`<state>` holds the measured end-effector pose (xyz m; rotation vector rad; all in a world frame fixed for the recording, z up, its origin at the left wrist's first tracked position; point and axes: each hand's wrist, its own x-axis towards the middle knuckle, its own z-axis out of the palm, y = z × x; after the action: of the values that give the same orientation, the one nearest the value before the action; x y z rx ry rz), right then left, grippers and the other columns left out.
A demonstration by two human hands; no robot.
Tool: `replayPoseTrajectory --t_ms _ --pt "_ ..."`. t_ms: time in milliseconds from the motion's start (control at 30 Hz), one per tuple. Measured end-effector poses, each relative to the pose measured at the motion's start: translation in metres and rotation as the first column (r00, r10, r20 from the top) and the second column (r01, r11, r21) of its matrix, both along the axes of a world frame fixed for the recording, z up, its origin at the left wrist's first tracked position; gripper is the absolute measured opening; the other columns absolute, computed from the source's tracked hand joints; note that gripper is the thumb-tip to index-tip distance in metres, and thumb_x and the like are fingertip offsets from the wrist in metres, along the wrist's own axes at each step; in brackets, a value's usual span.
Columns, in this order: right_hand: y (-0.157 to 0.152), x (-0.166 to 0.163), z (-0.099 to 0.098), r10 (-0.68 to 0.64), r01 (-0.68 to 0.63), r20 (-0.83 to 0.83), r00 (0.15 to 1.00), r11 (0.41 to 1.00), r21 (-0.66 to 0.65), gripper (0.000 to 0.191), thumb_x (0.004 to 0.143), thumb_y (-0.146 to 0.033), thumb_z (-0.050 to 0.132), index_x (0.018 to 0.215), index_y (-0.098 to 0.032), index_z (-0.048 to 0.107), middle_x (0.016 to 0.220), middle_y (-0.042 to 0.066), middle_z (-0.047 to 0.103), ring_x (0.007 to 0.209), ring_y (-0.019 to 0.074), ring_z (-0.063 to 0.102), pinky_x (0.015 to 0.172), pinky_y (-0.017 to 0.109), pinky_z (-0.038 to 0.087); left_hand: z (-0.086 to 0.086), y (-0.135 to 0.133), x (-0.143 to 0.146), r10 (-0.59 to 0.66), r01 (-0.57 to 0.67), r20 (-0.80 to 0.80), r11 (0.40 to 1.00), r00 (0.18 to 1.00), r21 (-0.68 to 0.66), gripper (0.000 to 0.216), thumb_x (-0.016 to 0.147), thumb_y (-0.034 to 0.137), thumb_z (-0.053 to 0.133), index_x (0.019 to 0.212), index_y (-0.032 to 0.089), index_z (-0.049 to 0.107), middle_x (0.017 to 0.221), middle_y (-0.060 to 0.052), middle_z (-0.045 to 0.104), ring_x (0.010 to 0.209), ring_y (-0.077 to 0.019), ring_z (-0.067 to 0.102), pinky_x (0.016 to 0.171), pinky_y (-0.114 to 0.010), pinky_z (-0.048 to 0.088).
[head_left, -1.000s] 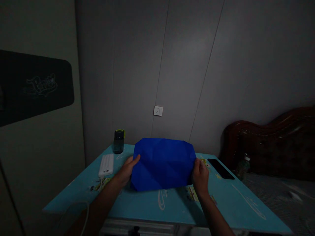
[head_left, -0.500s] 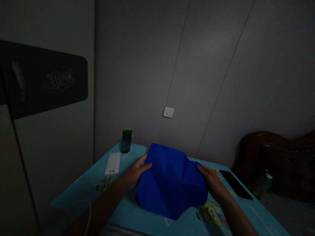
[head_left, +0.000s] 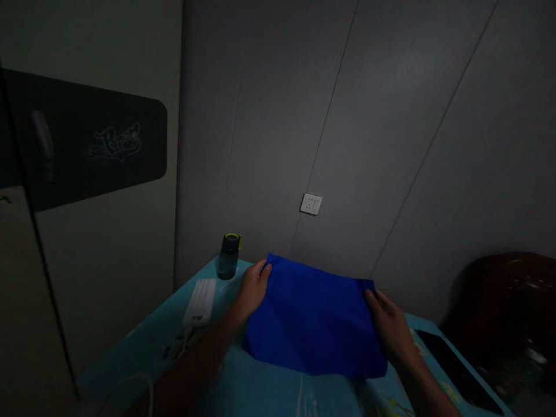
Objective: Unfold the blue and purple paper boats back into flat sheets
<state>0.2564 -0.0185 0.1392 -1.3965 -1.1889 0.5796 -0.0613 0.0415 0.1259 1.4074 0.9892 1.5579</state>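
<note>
A bright blue sheet of cloth or paper (head_left: pixel 315 318) lies spread on a light blue table (head_left: pixel 174 330). My left hand (head_left: pixel 252 286) grips its far left corner, fingers curled over the edge. At the far right corner, my right hand (head_left: pixel 388 324) holds the sheet's edge with fingers closed on it.
A dark bottle with a green cap (head_left: pixel 229 256) stands at the table's back left corner. A white power bank (head_left: pixel 200 302) with a cable lies left of my left arm. A black phone (head_left: pixel 458 370) lies at the right. A wall socket (head_left: pixel 311 204) is behind; a dark headboard (head_left: pixel 504 301) stands right.
The blue sheet, held up and bunched before, now lies flatter on the table. Both hands shifted to its far corners. The view turned left.
</note>
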Motion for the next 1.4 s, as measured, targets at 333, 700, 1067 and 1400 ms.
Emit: replayPoseTrajectory --t_ms 333,700,1067,1400 --pt "0.112 0.022 -0.081 -0.002 0.144 0.693 0.721 0.979 -0.147 0.039 0.092 -0.030 0.044 0.117 -0.014 0.069 0.104 0.017 0.074 0.094 0.0297 0.071 0.084 0.038 0.050 -0.069 0.112 0.035 0.029 -0.151 -0.593 0.976 0.805 -0.158 0.028 0.090 0.032 0.058 0.113 0.016 0.063 0.103 -0.019 0.070 0.116 -0.0360 0.060 0.100 -0.043 0.038" --pt "0.084 -0.016 -0.116 -0.075 0.278 0.961 0.266 0.961 -0.002 0.056 0.093 -0.009 0.033 0.149 -0.015 0.038 0.136 0.026 0.054 0.116 0.0340 0.060 0.098 0.052 0.042 -0.099 0.071 0.073 -0.262 0.329 -0.649 0.944 0.714 -0.018 0.037 0.090 0.030 0.055 0.125 0.025 0.064 0.153 -0.013 0.039 0.149 -0.0354 0.013 0.117 -0.056 -0.004" --pt "0.083 -0.052 -0.111 0.186 0.060 0.948 0.258 0.976 -0.208 0.062 0.098 -0.059 0.027 0.138 -0.021 0.056 0.144 0.017 0.051 0.138 0.0369 0.039 0.115 0.060 0.002 -0.122 0.039 0.074 0.025 0.167 -0.985 0.984 0.172 0.055 0.053 0.097 0.058 0.030 0.144 0.039 0.044 0.159 -0.009 0.031 0.147 -0.0376 0.020 0.112 -0.070 0.006" --pt "0.077 -0.042 -0.138 0.240 0.070 0.877 0.417 0.953 -0.294 0.064 0.098 -0.057 0.025 0.151 -0.023 0.037 0.159 0.011 0.030 0.148 0.0294 0.023 0.118 0.049 0.007 -0.124 0.045 0.074 0.019 0.055 -0.974 0.998 0.226 0.032 0.060 0.090 0.063 0.042 0.145 0.039 0.043 0.159 -0.012 0.029 0.145 -0.0468 0.018 0.109 -0.073 0.007"
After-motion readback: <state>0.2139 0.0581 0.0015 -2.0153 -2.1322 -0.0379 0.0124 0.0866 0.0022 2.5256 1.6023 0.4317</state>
